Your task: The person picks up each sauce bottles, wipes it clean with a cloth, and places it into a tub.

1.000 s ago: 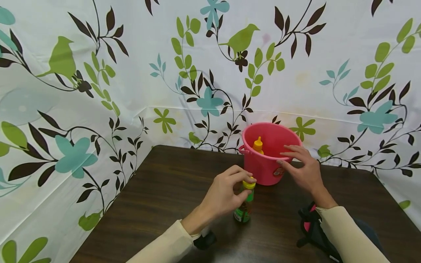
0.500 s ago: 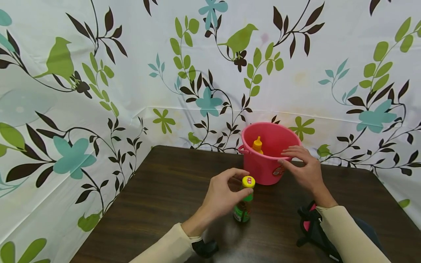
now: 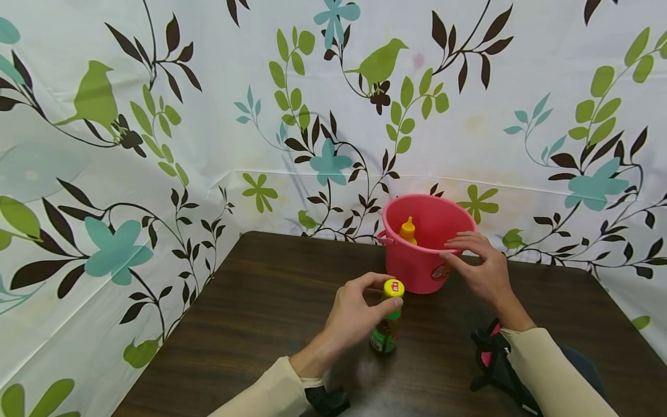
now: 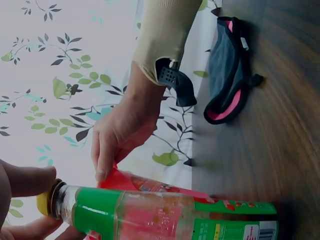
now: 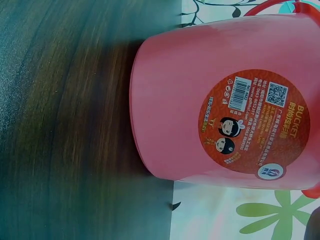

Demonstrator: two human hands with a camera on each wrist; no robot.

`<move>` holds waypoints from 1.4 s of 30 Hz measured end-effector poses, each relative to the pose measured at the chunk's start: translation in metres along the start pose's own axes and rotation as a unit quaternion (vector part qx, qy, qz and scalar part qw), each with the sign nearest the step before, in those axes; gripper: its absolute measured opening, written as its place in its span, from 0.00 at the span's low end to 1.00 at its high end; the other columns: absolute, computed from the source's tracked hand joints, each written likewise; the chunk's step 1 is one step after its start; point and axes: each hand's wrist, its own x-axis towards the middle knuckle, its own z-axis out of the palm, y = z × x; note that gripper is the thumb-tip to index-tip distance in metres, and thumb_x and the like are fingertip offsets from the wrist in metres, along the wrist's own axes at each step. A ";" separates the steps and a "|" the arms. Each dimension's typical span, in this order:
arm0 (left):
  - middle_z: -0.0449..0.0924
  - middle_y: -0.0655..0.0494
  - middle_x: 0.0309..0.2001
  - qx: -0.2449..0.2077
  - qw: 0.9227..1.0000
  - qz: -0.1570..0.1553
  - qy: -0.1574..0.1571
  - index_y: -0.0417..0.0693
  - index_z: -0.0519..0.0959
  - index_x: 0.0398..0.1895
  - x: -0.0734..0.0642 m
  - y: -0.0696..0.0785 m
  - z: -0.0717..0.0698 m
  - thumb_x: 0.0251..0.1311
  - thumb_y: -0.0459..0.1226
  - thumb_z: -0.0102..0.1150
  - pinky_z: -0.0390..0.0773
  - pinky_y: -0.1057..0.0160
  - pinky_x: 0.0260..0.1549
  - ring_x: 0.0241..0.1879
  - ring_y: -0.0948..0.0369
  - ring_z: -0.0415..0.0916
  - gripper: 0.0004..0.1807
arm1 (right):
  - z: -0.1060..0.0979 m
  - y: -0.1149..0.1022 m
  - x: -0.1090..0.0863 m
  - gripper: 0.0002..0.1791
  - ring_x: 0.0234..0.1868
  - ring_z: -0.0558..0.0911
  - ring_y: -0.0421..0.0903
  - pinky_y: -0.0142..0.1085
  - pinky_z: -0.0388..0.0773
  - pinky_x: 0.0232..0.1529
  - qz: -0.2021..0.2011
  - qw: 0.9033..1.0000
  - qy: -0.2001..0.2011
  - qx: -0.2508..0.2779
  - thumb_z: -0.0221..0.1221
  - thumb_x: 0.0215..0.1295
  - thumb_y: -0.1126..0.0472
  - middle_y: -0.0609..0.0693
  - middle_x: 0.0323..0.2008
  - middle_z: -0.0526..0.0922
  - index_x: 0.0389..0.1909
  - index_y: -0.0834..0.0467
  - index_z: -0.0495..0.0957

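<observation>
A glass bottle (image 3: 384, 333) with a green label and a yellow cap stands upright on the dark wooden table. My left hand (image 3: 351, 313) pinches it at the cap, thumb on the near side and fingers behind. In the left wrist view, the bottle (image 4: 150, 215) lies across the lower part, with the thumb against the cap. Behind it stands a pink bucket (image 3: 417, 269). My right hand (image 3: 482, 269) grips the bucket's right rim, fingers over the inside and thumb outside. Inside the bucket, a yellow squeeze bottle (image 3: 408, 230) shows its nozzle. The right wrist view shows the bucket's round red sticker (image 5: 254, 121).
A dark cloth item with pink lining and straps (image 3: 487, 353) lies at the right, partly under my right forearm; its shape shows better as the dark cloth piece (image 4: 227, 75) in the left wrist view. A patterned white curtain (image 3: 312, 116) hangs behind the table (image 3: 271, 278).
My left fingers have shifted off the top of the yellow cap to its sides, baring the cap's top. Bottle and bucket stay in place, and my right hand keeps its grip on the rim.
</observation>
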 end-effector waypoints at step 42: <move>0.85 0.54 0.57 0.146 0.979 0.127 0.059 0.49 0.79 0.65 0.072 0.167 -0.078 0.77 0.46 0.60 0.86 0.59 0.47 0.47 0.56 0.83 0.20 | -0.002 0.000 0.000 0.14 0.62 0.73 0.31 0.12 0.71 0.54 -0.004 1.000 -0.007 -0.024 0.74 0.65 0.59 0.53 0.56 0.87 0.51 0.54 0.90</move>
